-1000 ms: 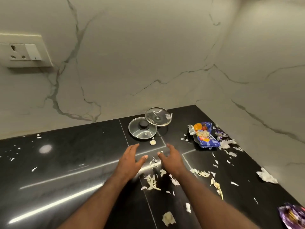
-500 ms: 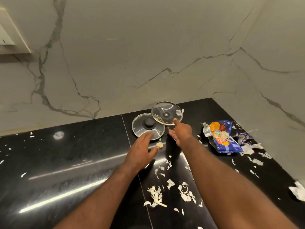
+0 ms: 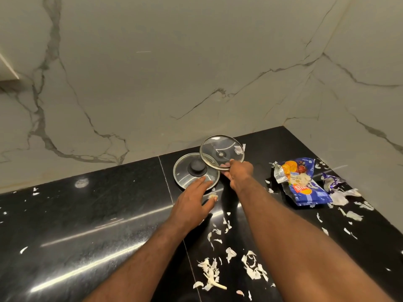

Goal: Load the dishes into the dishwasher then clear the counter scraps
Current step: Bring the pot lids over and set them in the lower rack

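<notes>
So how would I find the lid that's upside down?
Find the black counter's far corner by the marble walls. Two glass lids overlap there. It's the upside-down lid nearer the corner, showing a small screw at its centre; the other lid has a black knob.

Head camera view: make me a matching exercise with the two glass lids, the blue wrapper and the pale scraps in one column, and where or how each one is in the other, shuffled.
Column one:
1. knobbed lid
2. upturned lid
3. blue wrapper
4. pale scraps

Column two:
A. scattered over the black counter
B. pinched at its rim by the right hand
C. touched by the left hand, fingers straight
D. lying crumpled near the right wall

Pairs: 1-C, 2-B, 3-D, 4-A.
</notes>
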